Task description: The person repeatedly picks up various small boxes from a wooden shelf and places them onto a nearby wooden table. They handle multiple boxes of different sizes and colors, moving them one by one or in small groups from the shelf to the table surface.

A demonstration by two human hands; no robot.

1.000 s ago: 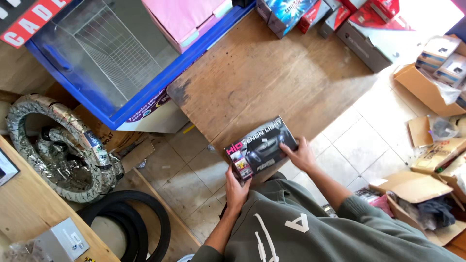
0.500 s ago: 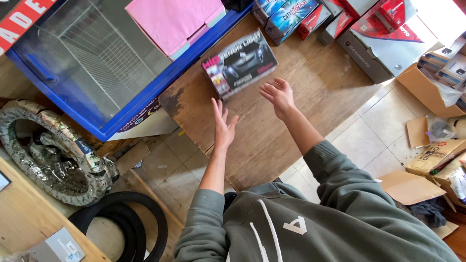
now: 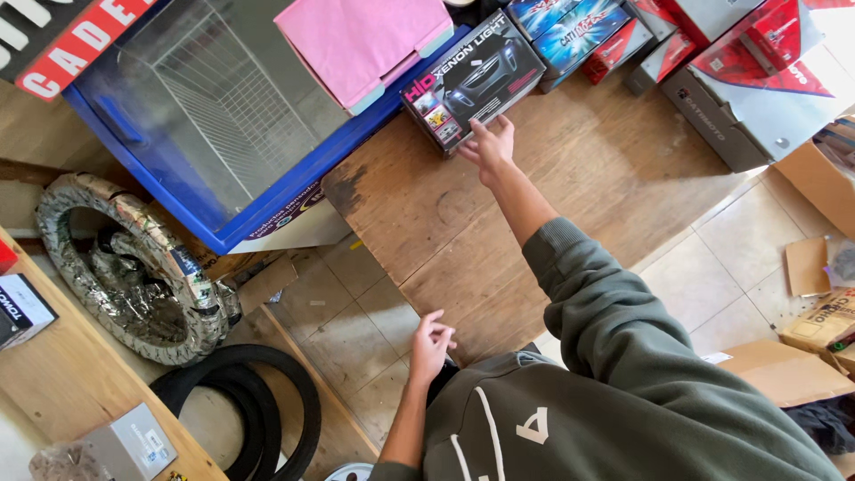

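A black printed box (image 3: 472, 78) with a car picture lies on the far part of the wooden platform (image 3: 570, 187), against the blue cabinet. My right hand (image 3: 489, 148) is stretched far forward, fingers spread, fingertips touching the box's near edge. My left hand (image 3: 431, 344) hangs back near my body over the platform's near edge, fingers loosely curled and holding nothing. Grey-green sleeves cover my right arm and torso.
A blue glass-topped cabinet (image 3: 205, 134) with a pink box (image 3: 365, 40) on it stands at left. Colourful boxes (image 3: 606, 36) line the back. Wrapped tyre (image 3: 125, 267) and black tyre (image 3: 245, 401) lie lower left. Cardboard boxes (image 3: 819, 330) sit at right.
The black box went from both hands near my body to the platform's far end beside the cabinet. My right hand followed it there; my left hand drew back toward my body.
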